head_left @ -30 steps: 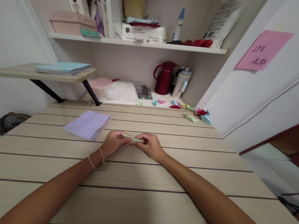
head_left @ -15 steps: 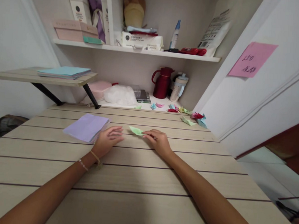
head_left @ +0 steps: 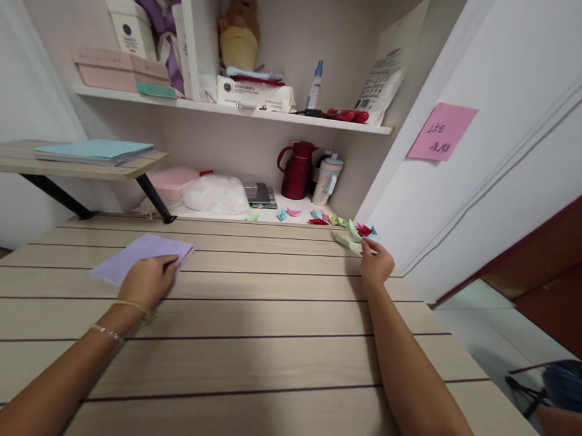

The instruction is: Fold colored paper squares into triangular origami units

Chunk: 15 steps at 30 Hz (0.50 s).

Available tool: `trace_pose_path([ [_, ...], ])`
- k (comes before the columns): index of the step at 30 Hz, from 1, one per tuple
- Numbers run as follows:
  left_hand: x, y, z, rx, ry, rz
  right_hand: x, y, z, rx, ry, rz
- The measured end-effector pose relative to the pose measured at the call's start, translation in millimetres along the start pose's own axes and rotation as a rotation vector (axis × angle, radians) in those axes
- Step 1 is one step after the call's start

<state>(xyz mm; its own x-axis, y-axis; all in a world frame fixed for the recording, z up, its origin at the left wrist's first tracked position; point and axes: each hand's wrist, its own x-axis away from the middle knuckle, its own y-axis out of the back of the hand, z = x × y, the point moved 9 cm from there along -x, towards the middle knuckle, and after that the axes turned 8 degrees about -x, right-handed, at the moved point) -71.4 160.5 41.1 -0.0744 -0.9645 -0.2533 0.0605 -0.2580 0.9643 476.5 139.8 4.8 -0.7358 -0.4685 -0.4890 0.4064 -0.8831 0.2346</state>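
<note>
My right hand (head_left: 377, 264) pinches a light green folded paper boat (head_left: 353, 231) at the desk's far right. Another green paper boat (head_left: 347, 242) lies just below it. Red, blue, yellow and pink folded papers, among them a red one (head_left: 318, 221), lie close by to the left and behind. My left hand (head_left: 146, 280) is closed, its fingers curled at the right edge of a stack of purple paper (head_left: 128, 258). Its fingertips are partly hidden, and the top sheet lies flat.
Against the cabinet stand a dark red jug (head_left: 298, 172) and a pale cup (head_left: 327, 179). A small raised shelf (head_left: 9, 151) holds blue paper (head_left: 95, 149) at the left. A white bundle (head_left: 216, 194) sits at the back, and a pink note (head_left: 443, 131) hangs on the right wall.
My right hand has carried the green paper boat from the desk's middle to the group at the far right. My left hand has moved left onto the purple paper. The view has shifted right.
</note>
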Motion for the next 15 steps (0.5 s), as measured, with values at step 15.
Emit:
trace_pose_path([
  [15,5.6,9.0,2.4,-0.299,-0.018,0.082,0.6,-8.7,3.9,-0.151,0.112,-0.006],
])
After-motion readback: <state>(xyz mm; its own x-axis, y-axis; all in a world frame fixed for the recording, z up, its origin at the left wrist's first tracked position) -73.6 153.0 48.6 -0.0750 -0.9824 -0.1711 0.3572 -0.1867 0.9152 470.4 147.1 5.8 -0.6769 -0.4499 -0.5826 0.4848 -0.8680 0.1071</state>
